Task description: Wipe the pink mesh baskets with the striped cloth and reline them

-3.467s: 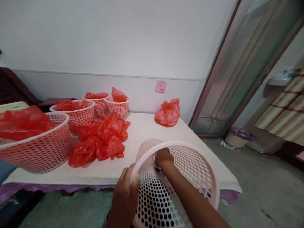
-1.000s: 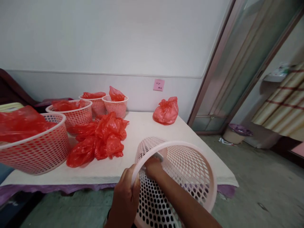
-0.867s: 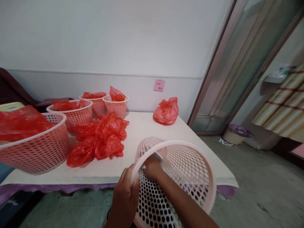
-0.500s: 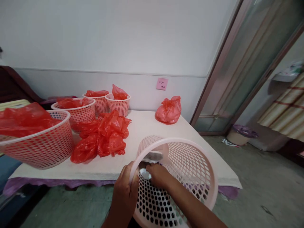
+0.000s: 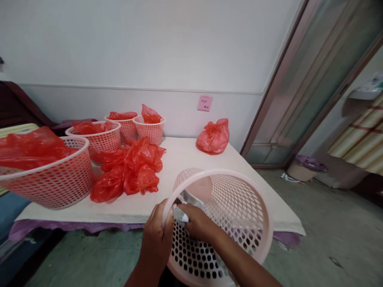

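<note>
A pale pink plastic mesh basket (image 5: pixel 239 203) lies tilted on its side at the table's front edge, its mouth facing me. My left hand (image 5: pixel 158 233) is closed on the left part of its rim. Inside the basket, my right hand (image 5: pixel 198 221) grips a grey-white cloth (image 5: pixel 193 200) close to the left inner wall. Part of the cloth sticks out beside the thumb, near the fingers of my left hand. The right fingertips are partly hidden by the cloth.
Several pink mesh baskets (image 5: pixel 74 181) with red plastic bags in them stand at the left of the white-covered table (image 5: pixel 179 149). Crumpled red bags (image 5: pixel 140 167) lie beside them. A tied red bag (image 5: pixel 213 137) sits at the back right, below a pink note (image 5: pixel 205 103).
My right hand has shifted slightly inside the basket, and the cloth has moved and changed shape with it. My left hand keeps its hold on the rim.
</note>
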Demonstrator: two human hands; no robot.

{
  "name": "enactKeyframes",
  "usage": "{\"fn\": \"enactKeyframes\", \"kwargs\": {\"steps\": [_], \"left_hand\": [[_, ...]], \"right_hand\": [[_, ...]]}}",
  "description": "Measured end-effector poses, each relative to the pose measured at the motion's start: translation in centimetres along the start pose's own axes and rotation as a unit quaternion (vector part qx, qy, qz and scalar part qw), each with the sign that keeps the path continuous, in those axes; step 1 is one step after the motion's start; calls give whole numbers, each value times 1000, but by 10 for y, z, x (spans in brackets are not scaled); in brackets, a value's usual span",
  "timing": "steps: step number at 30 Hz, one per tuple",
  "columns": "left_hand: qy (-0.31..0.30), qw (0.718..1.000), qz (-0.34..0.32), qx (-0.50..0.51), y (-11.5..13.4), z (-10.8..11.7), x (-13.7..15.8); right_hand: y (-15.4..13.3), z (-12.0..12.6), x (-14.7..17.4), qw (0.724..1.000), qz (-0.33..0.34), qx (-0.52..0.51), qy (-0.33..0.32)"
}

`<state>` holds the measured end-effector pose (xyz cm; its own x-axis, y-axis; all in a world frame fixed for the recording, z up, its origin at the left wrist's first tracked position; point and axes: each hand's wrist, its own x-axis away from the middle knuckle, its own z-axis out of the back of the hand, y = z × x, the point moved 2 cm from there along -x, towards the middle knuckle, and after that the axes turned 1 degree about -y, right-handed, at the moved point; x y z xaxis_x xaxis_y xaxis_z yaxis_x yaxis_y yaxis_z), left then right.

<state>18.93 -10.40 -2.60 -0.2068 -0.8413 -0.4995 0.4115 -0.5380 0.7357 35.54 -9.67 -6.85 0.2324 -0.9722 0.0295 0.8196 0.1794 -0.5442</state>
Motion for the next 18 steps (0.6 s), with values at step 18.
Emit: {"fn": "enactKeyframes", "kwargs": {"steps": [18], "left_hand": [[23, 999, -1, -43, -5, 4, -19]], "right_hand": [[-57, -1, 68, 994, 62, 73, -59]]}}
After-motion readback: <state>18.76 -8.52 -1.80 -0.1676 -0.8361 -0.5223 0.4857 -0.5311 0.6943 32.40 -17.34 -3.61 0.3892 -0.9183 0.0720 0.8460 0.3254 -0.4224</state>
